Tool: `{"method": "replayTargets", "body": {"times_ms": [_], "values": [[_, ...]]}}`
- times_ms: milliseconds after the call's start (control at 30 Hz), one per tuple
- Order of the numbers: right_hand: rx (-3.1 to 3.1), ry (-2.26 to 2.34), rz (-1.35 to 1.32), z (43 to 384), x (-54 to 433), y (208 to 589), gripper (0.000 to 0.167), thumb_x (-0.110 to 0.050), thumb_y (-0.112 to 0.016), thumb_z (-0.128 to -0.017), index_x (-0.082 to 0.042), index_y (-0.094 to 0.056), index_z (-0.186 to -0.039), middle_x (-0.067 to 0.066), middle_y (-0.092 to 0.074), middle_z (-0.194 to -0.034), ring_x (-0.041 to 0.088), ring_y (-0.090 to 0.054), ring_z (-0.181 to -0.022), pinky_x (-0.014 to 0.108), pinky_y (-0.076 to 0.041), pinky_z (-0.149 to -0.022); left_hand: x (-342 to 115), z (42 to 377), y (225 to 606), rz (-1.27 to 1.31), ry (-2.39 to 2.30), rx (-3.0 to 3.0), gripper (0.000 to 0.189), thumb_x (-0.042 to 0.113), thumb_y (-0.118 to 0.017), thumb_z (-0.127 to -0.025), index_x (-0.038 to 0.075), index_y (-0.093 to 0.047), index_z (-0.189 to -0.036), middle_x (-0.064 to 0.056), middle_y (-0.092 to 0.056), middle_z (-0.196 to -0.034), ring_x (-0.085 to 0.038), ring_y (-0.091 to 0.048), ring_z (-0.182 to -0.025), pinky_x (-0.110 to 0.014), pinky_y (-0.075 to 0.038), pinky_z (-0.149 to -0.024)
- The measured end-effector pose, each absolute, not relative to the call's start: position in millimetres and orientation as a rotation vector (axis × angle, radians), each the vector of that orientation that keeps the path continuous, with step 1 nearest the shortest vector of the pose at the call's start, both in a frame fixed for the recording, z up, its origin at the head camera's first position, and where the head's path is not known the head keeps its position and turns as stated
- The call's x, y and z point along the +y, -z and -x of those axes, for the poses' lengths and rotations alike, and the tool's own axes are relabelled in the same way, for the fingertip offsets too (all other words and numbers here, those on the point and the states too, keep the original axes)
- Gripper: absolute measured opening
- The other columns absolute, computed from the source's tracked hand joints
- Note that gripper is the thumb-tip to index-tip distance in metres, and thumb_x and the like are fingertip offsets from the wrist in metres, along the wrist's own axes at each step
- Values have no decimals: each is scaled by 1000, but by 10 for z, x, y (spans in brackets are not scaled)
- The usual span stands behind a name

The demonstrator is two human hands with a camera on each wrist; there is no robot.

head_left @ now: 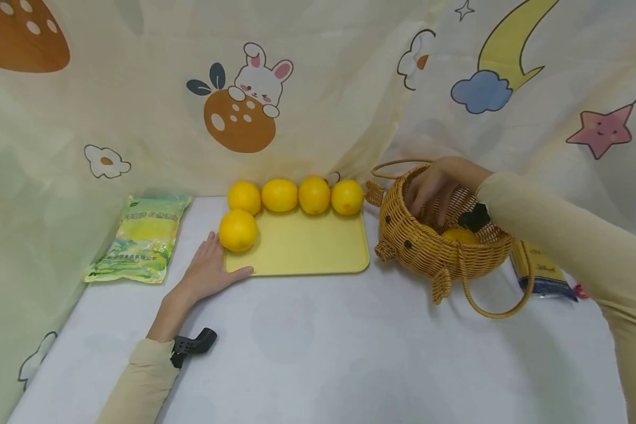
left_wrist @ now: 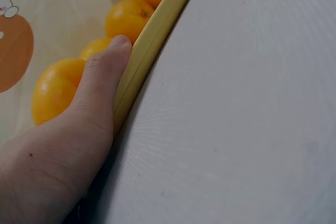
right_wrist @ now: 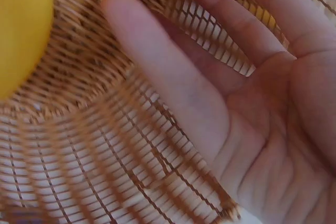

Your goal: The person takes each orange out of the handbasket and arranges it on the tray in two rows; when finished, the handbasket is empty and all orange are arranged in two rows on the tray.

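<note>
L hand (head_left: 209, 271) spread wide, thumb on tray (head_left: 307, 247) edge, nearest fruit (head_left: 238, 230) just ahead; R hand (head_left: 437, 179) wide in basket (head_left: 437, 250), w/ addl. fruit (head_left: 460, 236) nr thumb.

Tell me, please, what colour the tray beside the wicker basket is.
The tray is plain pale yellow; it shows best in the head view.

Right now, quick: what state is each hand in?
Left hand: open, touching the pale-yellow rectangular tray at its near-left corner.
Right hand: open, holding nothing, inside the brown woven wicker basket.
</note>
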State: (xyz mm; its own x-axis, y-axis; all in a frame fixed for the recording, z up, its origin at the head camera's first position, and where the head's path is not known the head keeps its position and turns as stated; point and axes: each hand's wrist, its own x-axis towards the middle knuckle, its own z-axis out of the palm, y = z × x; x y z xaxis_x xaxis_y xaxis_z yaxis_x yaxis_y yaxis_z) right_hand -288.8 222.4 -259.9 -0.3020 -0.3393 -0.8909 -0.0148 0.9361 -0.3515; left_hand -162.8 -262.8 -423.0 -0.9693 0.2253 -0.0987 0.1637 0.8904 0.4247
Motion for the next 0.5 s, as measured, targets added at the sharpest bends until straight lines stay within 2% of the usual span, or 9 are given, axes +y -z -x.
{"method": "replayTargets", "body": {"times_ms": [100, 167, 267, 400, 500], "values": [[1822, 342, 229, 2868, 2202, 2687, 56, -30, -59, -97, -4, -42, -142, 20, -49, -143, 29, -56, -125, 43, -57, -92, -2632, 1638, 4240, -303, -627, 2915, 120, 73, -58, -79, 2, 2, -155, -25, 0, -162, -42, 4, -151, -59, -2, -122], [1812, 346, 199, 2851, 2191, 2728, 55, -29, -58, -97, -2, -40, -142, 20, -48, -142, 28, -56, -124, 43, -57, -91, -2636, 1640, 4244, -302, -621, 2916, 120, 74, -58, -79, 2, 2, -155, -24, 0, -162, -41, 4, -151, -58, -2, -122], [1802, 365, 149, 2823, 2164, 2770, 69, -29, -60, -96, 0, -26, -148, 26, -37, -149, 35, -51, -130, 47, -56, -92, -2639, 1637, 4244, -300, -618, 2920, 120, 73, -58, -79, 1, 1, -155, -25, -1, -162, -42, 3, -151, -58, -2, -122], [1761, 364, 114, 2796, 2119, 2833, 91, -35, -63, -94, -2, -4, -155, 28, -13, -159, 43, -33, -142, 52, -55, -93, -2640, 1628, 4240, -301, -629, 2923, 119, 72, -58, -80, 1, 1, -155, -25, -2, -162, -42, 3, -151, -58, -3, -122], [1733, 346, 108, 2790, 2094, 2886, 96, -39, -64, -93, -7, 1, -156, 26, -6, -161, 44, -26, -145, 53, -54, -94, -2641, 1620, 4244, -306, -636, 2921, 119, 72, -58, -80, 1, 1, -155, -26, -1, -162, -43, 3, -151, -59, -3, -122]]}}
